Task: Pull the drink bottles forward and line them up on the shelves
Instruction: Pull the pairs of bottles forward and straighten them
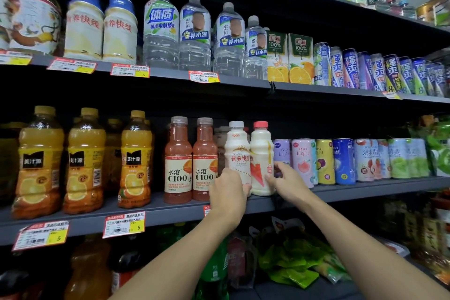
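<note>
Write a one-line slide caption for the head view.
Both hands grip two milky bottles: left hand on the white-capped bottle, right hand on the red-capped bottle.

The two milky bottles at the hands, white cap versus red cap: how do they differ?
The white-capped bottle shows red characters on its label; the red-capped bottle shows a red wedge picture. The left hand holds the white-capped one, the right hand the red-capped one. Both stand upright, side by side, near the shelf edge.

Head view, close, angled slightly up at shelves.
</note>
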The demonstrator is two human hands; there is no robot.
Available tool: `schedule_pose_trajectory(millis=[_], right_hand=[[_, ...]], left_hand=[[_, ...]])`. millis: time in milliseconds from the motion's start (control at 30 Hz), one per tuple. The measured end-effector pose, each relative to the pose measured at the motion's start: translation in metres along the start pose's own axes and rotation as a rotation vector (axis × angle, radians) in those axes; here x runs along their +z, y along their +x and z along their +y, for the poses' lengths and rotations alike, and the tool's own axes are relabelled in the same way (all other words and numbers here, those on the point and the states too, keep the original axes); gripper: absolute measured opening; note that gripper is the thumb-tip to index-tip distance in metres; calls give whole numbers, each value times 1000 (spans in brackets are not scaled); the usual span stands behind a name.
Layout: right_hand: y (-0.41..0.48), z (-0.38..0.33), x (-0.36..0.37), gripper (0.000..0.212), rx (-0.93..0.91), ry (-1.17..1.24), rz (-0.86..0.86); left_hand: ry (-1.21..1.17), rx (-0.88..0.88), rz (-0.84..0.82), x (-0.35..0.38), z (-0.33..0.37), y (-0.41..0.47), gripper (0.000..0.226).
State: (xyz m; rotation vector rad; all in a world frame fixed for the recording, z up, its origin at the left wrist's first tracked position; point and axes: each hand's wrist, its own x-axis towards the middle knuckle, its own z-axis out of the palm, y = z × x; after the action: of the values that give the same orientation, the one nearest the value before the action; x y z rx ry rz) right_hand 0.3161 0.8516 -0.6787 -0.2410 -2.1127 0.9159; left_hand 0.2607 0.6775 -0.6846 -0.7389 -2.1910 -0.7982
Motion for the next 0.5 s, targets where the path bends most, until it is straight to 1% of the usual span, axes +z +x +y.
schedule_pose_trajectory(millis=[33,67,133,167,200,233,300,333,400,500], right_hand=[[0,1,1,16,-4,-16,14],[-1,2,3,21,-4,-17,30],[-3,3,7,51,-6,-31,78],[-3,4,9,58,-14,-56,103],[-2,4,10,59,-25,-76,120],[0,4,11,54,-30,-87,124],[3,5,9,42,-18,-78,85],[4,6,7,39,-5,-63,51],[6,9,3,41,21,-35,-1],[4,13,-2,48,9,-12,-69]], left_hand=[[0,-4,-4,0,0,0,46],[1,-7,-9,0,1,0,46],[-4,-14,-15,0,1,0,46],[-7,-18,-17,0,1,0,46],[-10,-20,-19,0,2,0,46],[-11,-21,-21,-1,1,0,47],[-12,-21,-22,0,1,0,47],[-12,-21,-22,0,1,-1,47],[-4,-22,-23,1,0,-1,47],[8,-17,-51,1,-3,-1,52]])
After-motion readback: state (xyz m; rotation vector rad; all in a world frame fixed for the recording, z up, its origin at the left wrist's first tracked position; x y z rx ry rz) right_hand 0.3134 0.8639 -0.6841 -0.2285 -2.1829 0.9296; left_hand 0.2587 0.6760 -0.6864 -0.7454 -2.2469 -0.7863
